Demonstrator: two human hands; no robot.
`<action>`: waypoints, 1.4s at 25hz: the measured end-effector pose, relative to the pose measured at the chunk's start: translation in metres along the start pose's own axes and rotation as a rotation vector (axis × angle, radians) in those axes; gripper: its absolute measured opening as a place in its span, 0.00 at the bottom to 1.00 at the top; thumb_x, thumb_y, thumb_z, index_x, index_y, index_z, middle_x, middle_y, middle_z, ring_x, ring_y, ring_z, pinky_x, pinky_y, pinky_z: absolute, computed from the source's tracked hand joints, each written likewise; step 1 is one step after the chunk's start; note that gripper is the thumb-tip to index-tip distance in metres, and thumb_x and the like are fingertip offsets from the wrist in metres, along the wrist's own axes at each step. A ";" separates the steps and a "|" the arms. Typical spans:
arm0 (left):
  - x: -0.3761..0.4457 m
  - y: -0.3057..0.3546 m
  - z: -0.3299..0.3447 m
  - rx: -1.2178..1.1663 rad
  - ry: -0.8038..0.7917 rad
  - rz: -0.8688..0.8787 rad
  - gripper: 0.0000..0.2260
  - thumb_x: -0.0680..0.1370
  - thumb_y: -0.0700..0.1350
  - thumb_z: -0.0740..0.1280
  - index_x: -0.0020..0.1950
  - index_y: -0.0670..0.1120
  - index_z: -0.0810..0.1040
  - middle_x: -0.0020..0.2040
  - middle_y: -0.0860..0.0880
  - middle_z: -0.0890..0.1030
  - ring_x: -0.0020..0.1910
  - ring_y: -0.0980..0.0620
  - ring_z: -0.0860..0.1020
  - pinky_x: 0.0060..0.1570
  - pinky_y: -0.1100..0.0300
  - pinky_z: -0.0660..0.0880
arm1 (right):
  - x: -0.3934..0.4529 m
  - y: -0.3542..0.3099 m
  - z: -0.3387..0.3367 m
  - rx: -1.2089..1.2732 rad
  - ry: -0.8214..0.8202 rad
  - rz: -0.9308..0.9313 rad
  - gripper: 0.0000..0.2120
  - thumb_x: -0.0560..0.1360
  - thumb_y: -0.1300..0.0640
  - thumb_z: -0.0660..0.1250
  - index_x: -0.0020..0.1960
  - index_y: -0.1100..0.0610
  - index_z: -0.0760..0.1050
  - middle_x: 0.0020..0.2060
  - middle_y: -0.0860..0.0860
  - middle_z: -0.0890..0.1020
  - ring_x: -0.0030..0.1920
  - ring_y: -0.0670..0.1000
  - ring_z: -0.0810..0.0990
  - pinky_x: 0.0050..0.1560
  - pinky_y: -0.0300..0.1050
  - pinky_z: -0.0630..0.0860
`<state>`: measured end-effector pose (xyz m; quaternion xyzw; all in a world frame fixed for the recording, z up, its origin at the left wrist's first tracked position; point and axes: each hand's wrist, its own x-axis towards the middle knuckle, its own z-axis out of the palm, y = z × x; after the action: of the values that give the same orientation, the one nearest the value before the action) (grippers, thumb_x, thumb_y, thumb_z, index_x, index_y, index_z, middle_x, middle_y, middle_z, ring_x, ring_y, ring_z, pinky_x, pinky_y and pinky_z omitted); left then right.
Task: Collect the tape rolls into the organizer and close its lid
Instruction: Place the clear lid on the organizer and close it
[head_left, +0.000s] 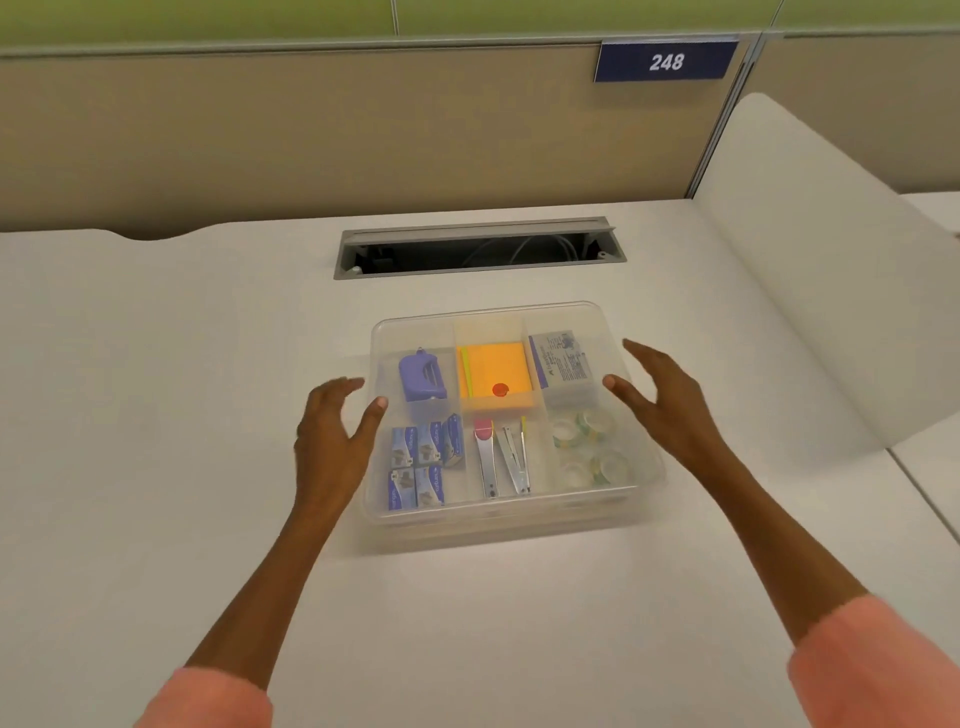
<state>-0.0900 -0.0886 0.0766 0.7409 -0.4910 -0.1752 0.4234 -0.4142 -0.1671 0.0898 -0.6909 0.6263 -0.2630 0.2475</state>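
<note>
Tape rolls (589, 444) in the near-right compartment of the organizer (652, 467) were blurred behind the frosted lid (410, 325); exact count could not be told. Print on the grey box (563, 358) and the small blue boxes (423, 462) was too small to read. Cable tray (478, 249) interior was dark, cables barely made out. Both pink sleeves (872, 670) were cut off by the bottom edge. Whether the left hand (332, 431) thumb touched the lid could not be told. Right hand (662, 395) fingers were motion-blurred.
</note>
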 end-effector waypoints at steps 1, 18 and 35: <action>0.014 0.003 0.009 0.069 -0.072 0.047 0.20 0.76 0.50 0.63 0.66 0.45 0.70 0.70 0.44 0.68 0.69 0.46 0.67 0.65 0.49 0.67 | 0.013 -0.004 0.007 -0.067 -0.034 -0.057 0.29 0.76 0.46 0.61 0.73 0.53 0.59 0.74 0.54 0.63 0.74 0.55 0.60 0.73 0.55 0.59; 0.091 -0.007 0.068 0.362 -0.298 0.125 0.28 0.77 0.58 0.54 0.74 0.50 0.51 0.77 0.48 0.51 0.76 0.49 0.49 0.71 0.46 0.55 | 0.088 -0.002 0.046 -0.253 -0.187 -0.112 0.32 0.76 0.41 0.55 0.75 0.54 0.51 0.77 0.51 0.51 0.77 0.53 0.47 0.74 0.57 0.53; -0.009 -0.004 0.025 -0.004 -0.156 -0.086 0.21 0.80 0.50 0.54 0.72 0.49 0.59 0.72 0.45 0.66 0.69 0.46 0.66 0.62 0.58 0.63 | -0.044 0.044 0.017 0.779 -0.026 0.253 0.17 0.73 0.45 0.63 0.60 0.47 0.76 0.59 0.47 0.81 0.62 0.47 0.78 0.66 0.54 0.71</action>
<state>-0.1092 -0.0914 0.0578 0.7446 -0.4897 -0.2514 0.3777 -0.4385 -0.1276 0.0449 -0.4663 0.5566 -0.4394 0.5288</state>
